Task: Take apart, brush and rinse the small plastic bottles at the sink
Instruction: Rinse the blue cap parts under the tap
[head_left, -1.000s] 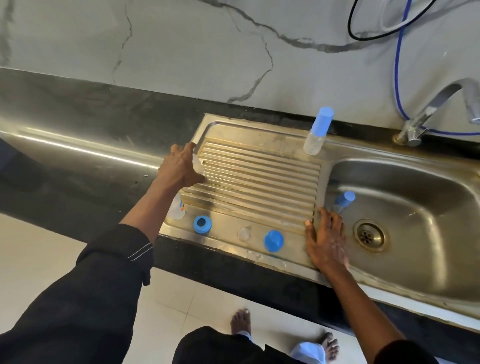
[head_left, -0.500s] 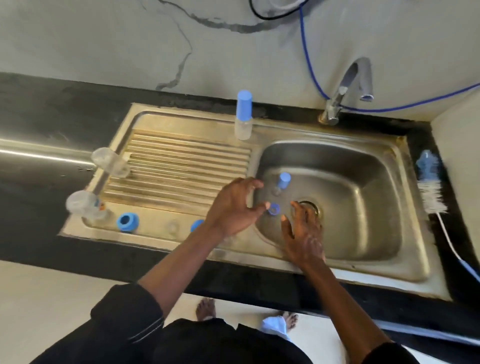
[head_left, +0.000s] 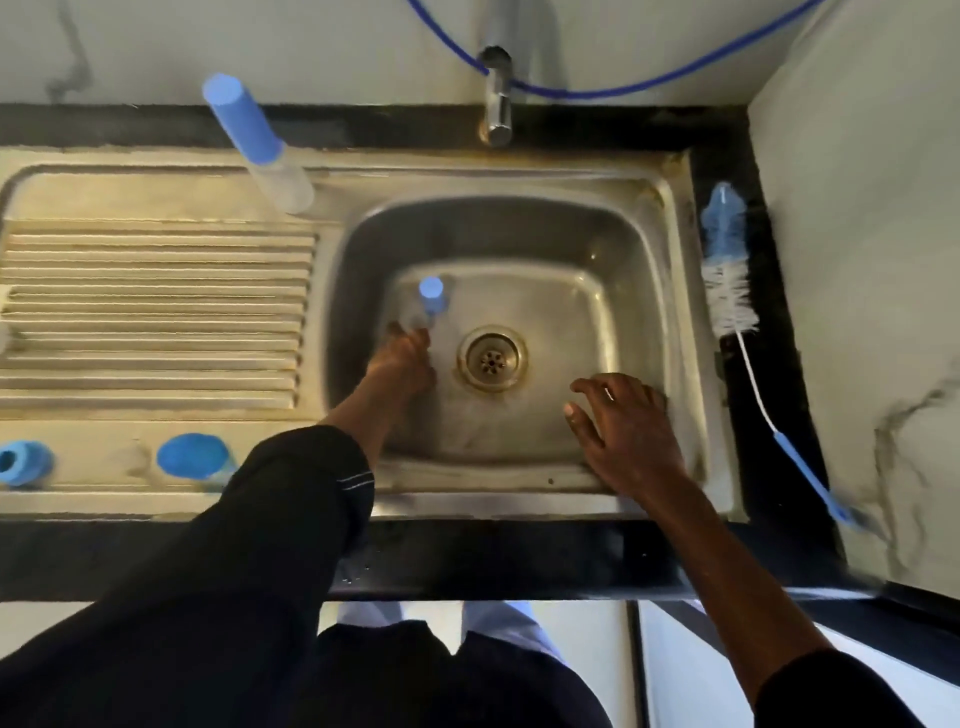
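left hand (head_left: 402, 364) extended, right hand (head_left: 623, 431) splayed

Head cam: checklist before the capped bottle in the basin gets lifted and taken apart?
1. Left hand has a grip on the basin bottle: cannot tell, fingers blurred at its base.
2. Right hand free to twist the cap: ok, open, holds nothing.
3. Brush at hand: ok, lies on the counter right of the sink.
4. Water from the tap: not ok, no stream visible.
5. Drain unobstructed: ok.
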